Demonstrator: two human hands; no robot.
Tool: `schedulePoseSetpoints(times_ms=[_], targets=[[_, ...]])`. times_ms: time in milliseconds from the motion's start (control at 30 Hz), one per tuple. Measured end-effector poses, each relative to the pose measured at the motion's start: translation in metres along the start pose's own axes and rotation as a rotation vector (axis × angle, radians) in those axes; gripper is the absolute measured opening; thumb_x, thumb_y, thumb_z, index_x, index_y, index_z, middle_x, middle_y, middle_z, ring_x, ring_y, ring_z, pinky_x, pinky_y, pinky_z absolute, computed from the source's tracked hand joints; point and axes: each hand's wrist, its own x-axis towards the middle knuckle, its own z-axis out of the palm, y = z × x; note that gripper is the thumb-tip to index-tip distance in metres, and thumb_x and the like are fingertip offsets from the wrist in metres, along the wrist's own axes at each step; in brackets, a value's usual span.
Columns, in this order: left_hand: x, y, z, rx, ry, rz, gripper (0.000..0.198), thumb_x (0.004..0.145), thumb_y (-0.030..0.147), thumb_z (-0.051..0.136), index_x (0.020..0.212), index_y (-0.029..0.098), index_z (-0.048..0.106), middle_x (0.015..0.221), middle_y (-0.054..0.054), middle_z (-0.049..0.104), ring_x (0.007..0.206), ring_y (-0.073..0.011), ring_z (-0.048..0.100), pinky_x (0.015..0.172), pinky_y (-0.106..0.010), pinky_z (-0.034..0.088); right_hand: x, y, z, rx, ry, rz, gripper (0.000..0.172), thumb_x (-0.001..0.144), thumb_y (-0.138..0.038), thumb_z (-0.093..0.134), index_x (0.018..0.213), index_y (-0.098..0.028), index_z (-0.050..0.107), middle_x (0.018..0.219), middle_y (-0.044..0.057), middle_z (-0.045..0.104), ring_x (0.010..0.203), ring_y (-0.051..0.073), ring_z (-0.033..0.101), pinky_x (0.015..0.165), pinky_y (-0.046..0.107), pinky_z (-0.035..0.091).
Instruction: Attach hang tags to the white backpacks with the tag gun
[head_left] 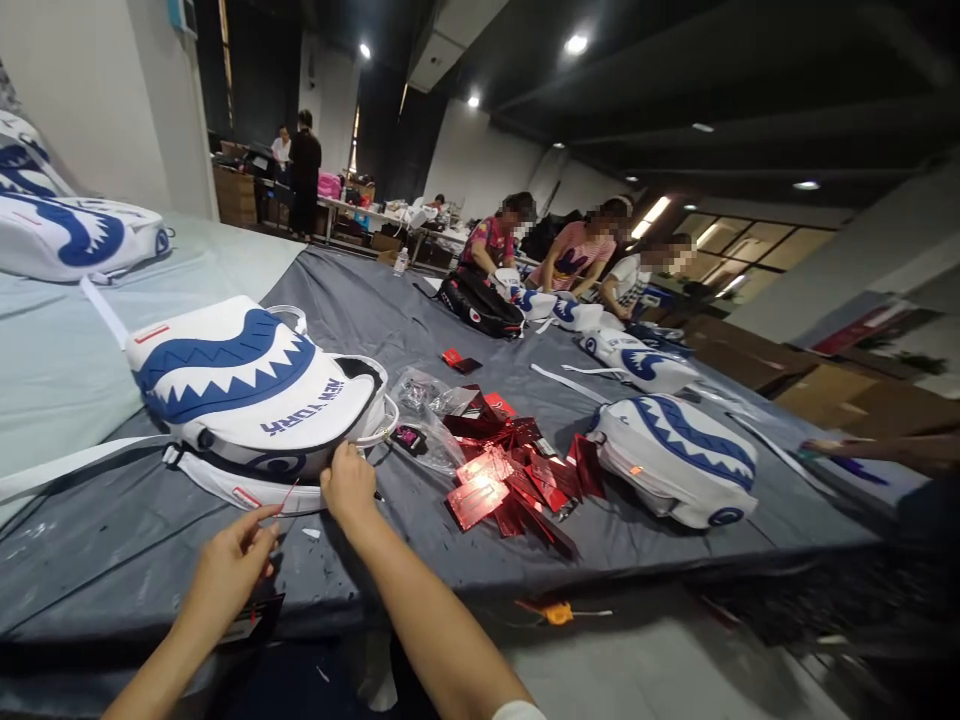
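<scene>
A white backpack with blue shark-teeth bands and "NEW YORK" lettering lies in front of me on the grey-covered table. My left hand, at its near side, pinches a thin red cord. Below that hand a dark hang tag shows, partly hidden by the hand. My right hand is closed at the backpack's near right edge, by the zip opening; what its fingers grip is hidden. To the right lies a pile of shiny red tags, beside a clear plastic bag.
Another white backpack lies right of the tags, and more backpacks are at the far left. A black bag lies farther back, near several co-workers. A co-worker's arm reaches in from the right.
</scene>
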Motion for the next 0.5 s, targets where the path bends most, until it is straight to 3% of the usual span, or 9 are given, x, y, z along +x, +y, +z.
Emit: schedulePoseSetpoints(times_ms=[133,233,400,500], targets=[[0.01,-0.001,0.006,0.113,-0.021,0.06,0.06,0.079,0.059,0.05,0.116,0.016,0.068,0.063,0.001,0.064,0.051,-0.0181,0.064,0.053,-0.027,0.047,-0.008,0.014,-0.007,0.006,-0.02,-0.053,0.017,0.086,-0.014,0.053,0.102,-0.017,0.058,0.1,0.01,0.071,0.09,0.023,0.067,0.073,0.03,0.045],[0.006,-0.001,0.006,0.169,-0.05,0.108,0.057,0.08,0.058,0.049,0.116,0.018,0.07,0.059,0.002,0.063,0.049,-0.0177,0.062,0.053,-0.026,0.047,-0.032,0.012,-0.011,0.032,-0.032,-0.117,0.016,0.084,-0.013,0.053,0.097,-0.02,0.06,0.096,0.006,0.073,0.089,0.021,0.068,0.071,0.027,0.043],[-0.014,-0.021,-0.011,0.188,-0.125,0.116,0.055,0.079,0.059,0.052,0.109,0.019,0.072,0.061,0.002,0.067,0.044,-0.0158,0.058,0.046,-0.024,0.046,-0.084,-0.009,-0.002,0.232,-0.066,-0.263,0.029,0.076,-0.01,0.055,0.103,-0.019,0.062,0.097,0.006,0.073,0.088,0.021,0.068,0.071,0.027,0.044],[-0.022,-0.029,-0.021,0.193,-0.128,0.102,0.056,0.076,0.062,0.055,0.108,0.019,0.073,0.066,0.001,0.07,0.044,-0.0148,0.058,0.047,-0.023,0.047,-0.098,-0.013,-0.001,0.336,-0.102,-0.272,0.023,0.078,-0.014,0.058,0.099,-0.018,0.064,0.094,0.007,0.073,0.086,0.023,0.069,0.071,0.028,0.045]])
